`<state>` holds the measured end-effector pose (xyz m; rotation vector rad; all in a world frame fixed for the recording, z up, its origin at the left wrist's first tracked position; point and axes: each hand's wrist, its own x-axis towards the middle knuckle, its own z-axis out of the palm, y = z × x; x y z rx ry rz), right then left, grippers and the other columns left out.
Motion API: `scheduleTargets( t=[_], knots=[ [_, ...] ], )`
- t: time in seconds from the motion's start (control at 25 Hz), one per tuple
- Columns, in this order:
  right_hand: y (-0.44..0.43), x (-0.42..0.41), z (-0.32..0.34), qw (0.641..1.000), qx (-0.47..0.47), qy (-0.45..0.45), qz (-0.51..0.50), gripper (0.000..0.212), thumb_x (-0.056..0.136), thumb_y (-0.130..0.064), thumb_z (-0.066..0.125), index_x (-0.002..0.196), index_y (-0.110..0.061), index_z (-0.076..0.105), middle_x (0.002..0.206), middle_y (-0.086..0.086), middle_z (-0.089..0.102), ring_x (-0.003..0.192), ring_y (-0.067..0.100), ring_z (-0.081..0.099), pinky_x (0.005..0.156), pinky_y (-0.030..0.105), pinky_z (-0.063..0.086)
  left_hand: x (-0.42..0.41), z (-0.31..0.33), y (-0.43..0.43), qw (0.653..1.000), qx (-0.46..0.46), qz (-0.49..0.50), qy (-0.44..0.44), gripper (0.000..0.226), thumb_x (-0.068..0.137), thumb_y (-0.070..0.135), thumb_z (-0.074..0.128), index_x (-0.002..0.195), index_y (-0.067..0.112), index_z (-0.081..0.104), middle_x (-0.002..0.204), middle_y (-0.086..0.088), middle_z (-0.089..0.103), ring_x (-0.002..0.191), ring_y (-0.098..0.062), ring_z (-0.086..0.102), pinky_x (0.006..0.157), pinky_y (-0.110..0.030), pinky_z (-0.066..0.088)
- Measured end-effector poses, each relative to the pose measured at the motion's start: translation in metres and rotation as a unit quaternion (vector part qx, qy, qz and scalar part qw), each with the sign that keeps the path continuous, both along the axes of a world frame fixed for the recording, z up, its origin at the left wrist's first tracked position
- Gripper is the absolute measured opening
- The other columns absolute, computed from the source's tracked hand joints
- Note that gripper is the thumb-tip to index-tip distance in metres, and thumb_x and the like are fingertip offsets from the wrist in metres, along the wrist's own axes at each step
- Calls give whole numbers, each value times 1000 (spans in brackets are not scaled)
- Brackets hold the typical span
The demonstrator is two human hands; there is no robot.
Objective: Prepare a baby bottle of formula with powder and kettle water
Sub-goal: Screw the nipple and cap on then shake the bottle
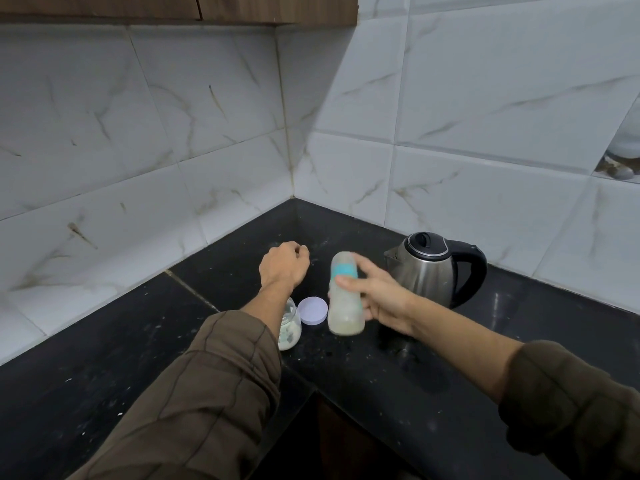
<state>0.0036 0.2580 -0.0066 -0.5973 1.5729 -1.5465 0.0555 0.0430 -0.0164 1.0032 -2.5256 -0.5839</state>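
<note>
Two brown sleeves (214, 393) reach out over the black tabletop (450, 375). The right hand (384, 299) holds the bottle (346, 299) around its middle. Its fingers (369, 270) wrap one side and the thumb presses the other. The bottle looks blurry. It stands almost straight up, has a blue-green ring near the top and pale, milky stuff inside. I cannot tell if its bottom touches the tabletop.

The left hand (284, 259) is farther back, near the corner of the walls. Its fingers are curled under, and I cannot tell if they hold anything.

A jar (290, 329) of white powder sits partly hidden under the left arm. A round purple lid (313, 310) lies flat between the jar and the bottle. A shiny kettle (433, 271) with a black handle stands just right of the bottle, with its top closed.
</note>
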Motion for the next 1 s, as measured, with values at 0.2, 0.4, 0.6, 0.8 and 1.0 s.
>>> scheduleTargets(
  t=[0.2,0.4,0.6,0.8,1.0],
  knots=[
    [-11,-12,16,990,-78,-34,-109,63,90,-28,81,144,-34,49,129,17,71,102,35,77,84,57,61,0,1,-5,1000,-1,6,-2,38,107,41,43,114,19,74,101,-7,75,91,-27,66,77,-36,51],
    [-8,-8,8,998,-30,-8,-60,60,89,-30,81,141,-38,51,127,20,71,102,37,76,89,60,59,0,-1,-8,1000,0,7,0,39,106,42,43,114,21,75,101,-7,76,93,-29,68,78,-37,52],
    [-9,-16,8,991,-55,-38,-115,60,90,-32,80,142,-32,51,125,17,72,99,35,78,72,48,64,-1,0,-6,1000,-9,6,-2,38,107,40,43,115,21,74,103,-7,75,89,-25,64,75,-34,47],
    [-6,-11,14,994,68,-58,-67,48,92,-34,77,133,-20,56,104,10,77,81,25,79,61,39,64,-4,0,-6,1000,-8,1,1,38,107,40,43,113,20,75,99,-7,75,88,-26,65,74,-34,47],
    [-7,-10,15,997,42,-49,-34,45,92,-33,77,132,-22,57,101,11,78,77,23,78,58,36,64,-2,-1,-6,1000,-5,-2,-2,37,107,40,44,113,20,74,97,-5,75,89,-25,67,74,-34,48]
  ],
)
